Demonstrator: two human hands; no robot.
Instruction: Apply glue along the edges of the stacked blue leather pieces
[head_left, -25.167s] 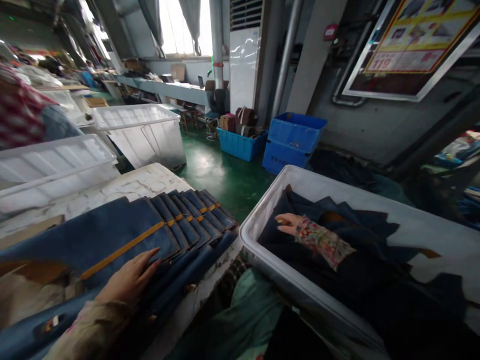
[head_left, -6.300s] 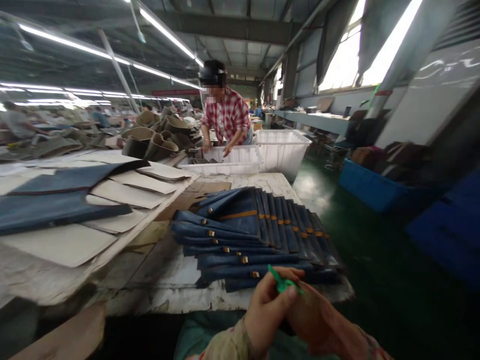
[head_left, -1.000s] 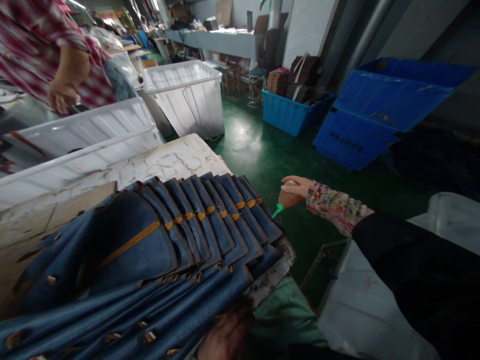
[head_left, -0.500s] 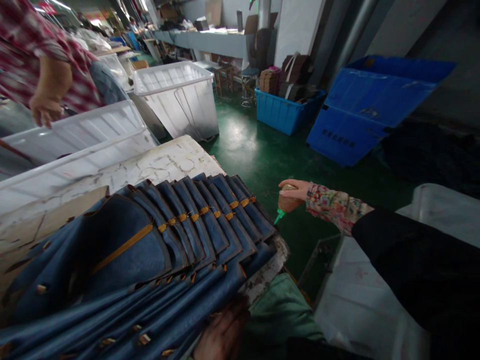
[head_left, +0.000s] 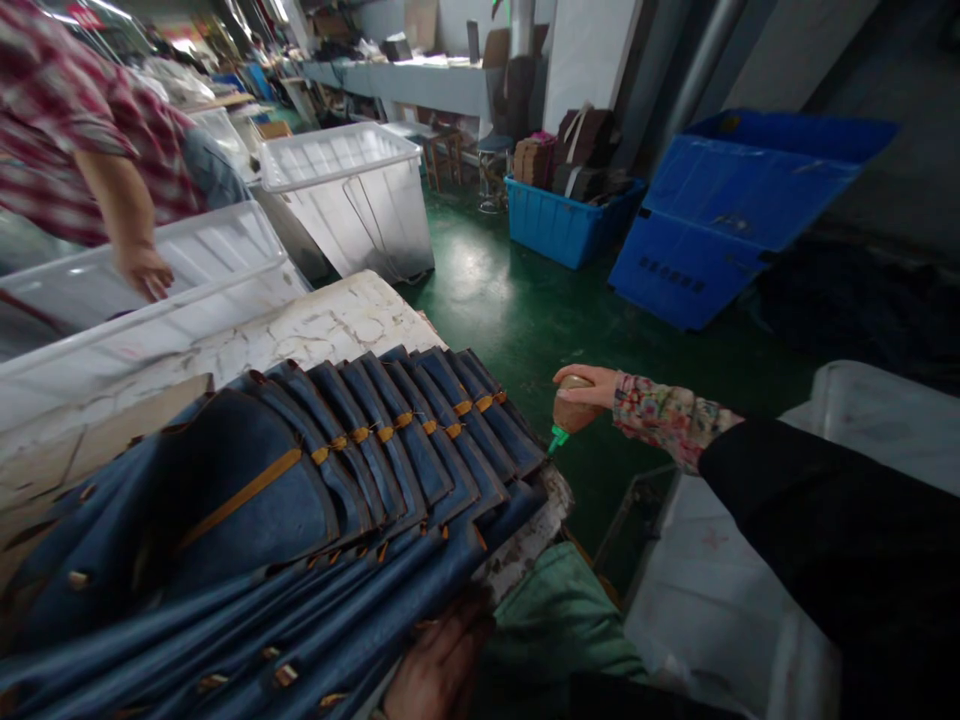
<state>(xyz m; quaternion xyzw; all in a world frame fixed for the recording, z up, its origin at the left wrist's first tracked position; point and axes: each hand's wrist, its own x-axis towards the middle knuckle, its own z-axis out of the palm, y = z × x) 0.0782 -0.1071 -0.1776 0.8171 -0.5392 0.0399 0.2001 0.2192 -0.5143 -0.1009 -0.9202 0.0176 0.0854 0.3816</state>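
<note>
My right hand (head_left: 592, 385) is closed around a squeeze glue bottle (head_left: 568, 411), brownish with a green nozzle. The bottle is tipped nozzle-down, its tip close to the right corner of the fanned blue leather pieces (head_left: 431, 455). These overlap in a row, with dark edges and yellow-brown tabs down the middle. At the bottom, my left hand (head_left: 435, 660) lies against the near edge of the blue pieces, its fingers stretched out and partly lost in shadow. A larger blue flap with a yellow strip (head_left: 244, 495) tops the left side of the pile.
The pile rests on a worn whitish tabletop (head_left: 360, 310). Behind it stand white plastic bins (head_left: 360, 200), a light-blue crate (head_left: 562, 225) of brown stacks and a dark-blue box (head_left: 720, 220). A co-worker's hand (head_left: 142, 268) is over a bin at left. Another white bin (head_left: 712, 570) is at right.
The co-worker's hand has moved right and down over the bin. My right hand and the bottle stay almost where they were, the bottle a little more upright. The view has shifted slightly.
</note>
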